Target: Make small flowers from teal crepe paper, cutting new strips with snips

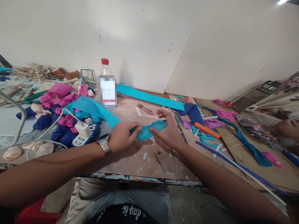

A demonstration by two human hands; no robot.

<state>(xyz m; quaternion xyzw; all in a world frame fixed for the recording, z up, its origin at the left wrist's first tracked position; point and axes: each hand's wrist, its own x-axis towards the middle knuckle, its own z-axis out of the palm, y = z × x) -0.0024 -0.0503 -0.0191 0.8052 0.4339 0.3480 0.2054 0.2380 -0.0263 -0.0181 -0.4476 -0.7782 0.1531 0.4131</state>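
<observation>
A turquoise crepe paper strip (146, 132) stretches between my two hands, low over the middle of the table. My left hand (123, 137), with a metal watch on its wrist, pinches the strip between thumb and fingers. From behind this hand a longer turquoise length (108, 115) runs back to the left, over the pile of coloured bundles. My right hand (171, 130) has its thumb on the near edge of the strip's folded right part. Its upper fingers are raised and bent, and its lower fingers are partly hidden behind the strip.
Left are coloured bundles (58, 99), a power strip (80, 140) with a plugged-in white charger, and wood sticks. A red-capped bottle (106, 68), small snips (146, 109) and a flat turquoise strip (149, 98) lie beyond. An orange cutter (206, 130) is right; another person sits far right.
</observation>
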